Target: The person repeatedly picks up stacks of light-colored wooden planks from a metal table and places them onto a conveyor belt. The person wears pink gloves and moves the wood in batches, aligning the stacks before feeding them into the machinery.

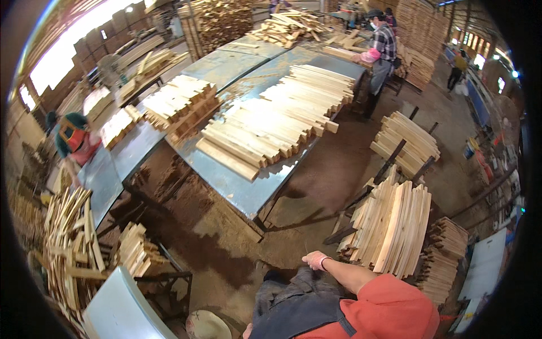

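The stack of pale wood strips (389,226) lies just beyond your right forearm, on a rack with dark bars (340,235). Its long axis runs away from you, the far ends leaning rightward. Your gloved right hand (314,260) is left of it, above your lap and apart from the wood; its fingers look curled, but you cannot tell whether they clamp anything. Your left hand (248,331) barely shows at the lower edge, its fingers' state unreadable. Beyond the stack, a second pile (405,142) points from far left to near right. Ahead, a blue counter (243,195) carries a long row of strips (271,121); a co-worker in a plaid shirt (384,42) stands at its far end.
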`<act>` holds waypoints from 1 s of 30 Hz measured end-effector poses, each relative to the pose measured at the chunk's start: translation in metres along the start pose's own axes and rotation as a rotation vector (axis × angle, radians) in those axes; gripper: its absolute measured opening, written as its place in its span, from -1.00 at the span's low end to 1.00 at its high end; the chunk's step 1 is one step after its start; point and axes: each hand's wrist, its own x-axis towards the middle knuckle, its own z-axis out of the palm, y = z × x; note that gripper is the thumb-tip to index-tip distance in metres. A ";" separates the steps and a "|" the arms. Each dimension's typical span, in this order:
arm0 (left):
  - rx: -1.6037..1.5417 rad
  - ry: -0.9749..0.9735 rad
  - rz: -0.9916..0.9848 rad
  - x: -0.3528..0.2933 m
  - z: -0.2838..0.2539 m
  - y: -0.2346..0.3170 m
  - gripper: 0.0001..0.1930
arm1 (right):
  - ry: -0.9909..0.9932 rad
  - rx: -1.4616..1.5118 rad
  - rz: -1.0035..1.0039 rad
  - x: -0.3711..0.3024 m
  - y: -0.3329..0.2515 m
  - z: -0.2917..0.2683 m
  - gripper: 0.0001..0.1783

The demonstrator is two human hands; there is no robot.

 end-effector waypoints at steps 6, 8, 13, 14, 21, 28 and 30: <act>-0.080 0.064 0.101 0.114 -0.022 0.125 -0.65 | 0.293 -0.096 0.080 -0.036 -0.097 -0.082 -0.57; -0.152 -0.015 0.001 0.124 0.000 0.202 -0.65 | 0.393 0.176 0.111 -0.036 -0.088 -0.108 -0.60; 0.082 -0.142 0.380 0.175 0.054 0.384 -0.63 | 0.396 0.269 0.167 -0.026 -0.111 -0.180 -0.40; 0.009 -0.163 0.471 0.182 0.073 0.412 -0.73 | 0.442 0.242 0.103 -0.022 -0.118 -0.200 -0.39; 0.009 -0.224 0.686 0.082 0.245 0.598 -0.66 | 0.965 0.245 0.137 0.025 -0.111 -0.376 -0.06; 0.436 0.218 0.619 0.111 0.353 0.680 -0.20 | 1.375 -0.015 0.016 0.058 -0.142 -0.597 0.05; 0.369 0.201 0.570 0.121 0.382 0.689 -0.25 | 1.344 -0.077 -0.054 0.074 -0.133 -0.638 -0.01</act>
